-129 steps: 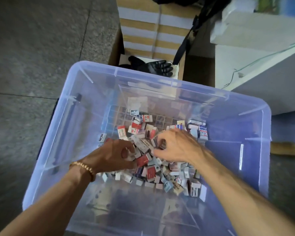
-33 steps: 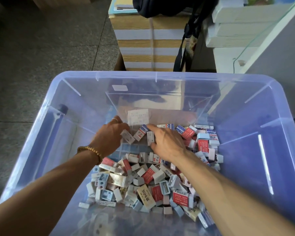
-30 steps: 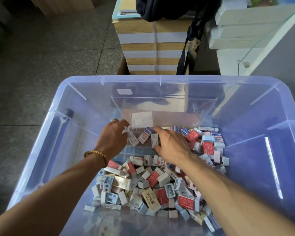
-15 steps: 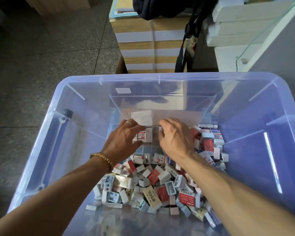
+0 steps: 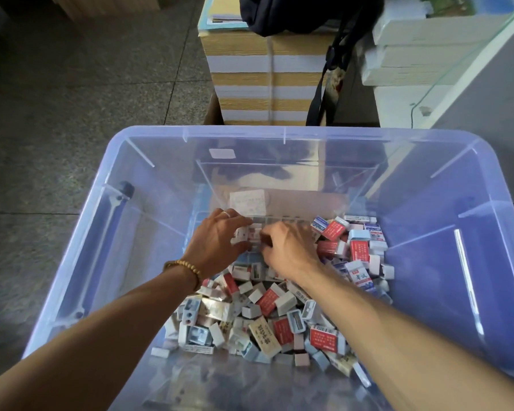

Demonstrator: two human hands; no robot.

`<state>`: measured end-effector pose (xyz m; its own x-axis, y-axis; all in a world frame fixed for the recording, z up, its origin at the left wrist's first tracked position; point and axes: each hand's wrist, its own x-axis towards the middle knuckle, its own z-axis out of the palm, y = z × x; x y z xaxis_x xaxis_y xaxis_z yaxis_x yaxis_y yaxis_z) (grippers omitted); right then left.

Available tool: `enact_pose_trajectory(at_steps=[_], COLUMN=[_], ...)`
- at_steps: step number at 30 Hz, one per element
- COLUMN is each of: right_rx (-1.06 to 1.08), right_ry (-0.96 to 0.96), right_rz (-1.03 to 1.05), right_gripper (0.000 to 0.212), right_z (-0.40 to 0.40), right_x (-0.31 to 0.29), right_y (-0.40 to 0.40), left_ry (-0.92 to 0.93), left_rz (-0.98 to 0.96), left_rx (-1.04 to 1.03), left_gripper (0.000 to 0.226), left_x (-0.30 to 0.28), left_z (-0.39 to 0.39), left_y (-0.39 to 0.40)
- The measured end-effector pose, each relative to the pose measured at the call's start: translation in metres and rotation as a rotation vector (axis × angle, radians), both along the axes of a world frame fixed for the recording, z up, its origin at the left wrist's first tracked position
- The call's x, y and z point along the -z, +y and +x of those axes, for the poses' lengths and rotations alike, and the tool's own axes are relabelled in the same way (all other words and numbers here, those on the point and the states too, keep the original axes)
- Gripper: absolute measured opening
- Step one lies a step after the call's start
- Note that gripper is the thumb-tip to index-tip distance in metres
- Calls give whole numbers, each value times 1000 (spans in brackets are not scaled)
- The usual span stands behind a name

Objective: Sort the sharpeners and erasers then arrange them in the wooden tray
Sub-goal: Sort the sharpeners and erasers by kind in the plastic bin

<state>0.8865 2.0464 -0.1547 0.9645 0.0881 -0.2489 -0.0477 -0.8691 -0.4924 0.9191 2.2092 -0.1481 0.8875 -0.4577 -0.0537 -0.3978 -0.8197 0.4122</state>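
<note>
— What surrounds your hands?
— A clear plastic bin (image 5: 149, 185) holding heaped erasers and sharpeners (image 5: 279, 315). Your left hand (image 5: 217, 244) pinches small erasers (image 5: 244, 235); your right hand (image 5: 288, 247) curls beside it, grip unclear. A paper stack (image 5: 267, 84) stands beyond.

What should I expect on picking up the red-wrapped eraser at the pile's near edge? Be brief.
The red-wrapped eraser looks like a small flat-sided block, so it probably won't roll. It's likely light and stiff. It leans on loose neighbours in the pile, which may shift when lifted.
</note>
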Motion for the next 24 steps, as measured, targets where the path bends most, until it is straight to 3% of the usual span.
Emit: enact_pose_trajectory(at_steps=[4,8,11,13,17,24], right_rx=[48,-208,-336,-278,91,343], right_ry=[189,388,363,316,266,280], right_rz=[273,46,-170,-135,189,226], right_gripper=[29,32,40,30,15,11], right_z=[7,3,-3,-3,7,25], right_x=[-24,-40,-36,-31,-26,-10], right_y=[-11,-33,-25,-23,-24,-2], left_ry=[-1,-42,-63,-73,-20,-38], left_rz=[42,130,168,176,217,223], left_rx=[6,37,43,18,52,34], left_gripper=[50,45,42,40,54,48], left_x=[3,1,1,0,-3,-4], left_z=[2,2,1,1,1,3], left_y=[-1,-7,-3,1,6,8])
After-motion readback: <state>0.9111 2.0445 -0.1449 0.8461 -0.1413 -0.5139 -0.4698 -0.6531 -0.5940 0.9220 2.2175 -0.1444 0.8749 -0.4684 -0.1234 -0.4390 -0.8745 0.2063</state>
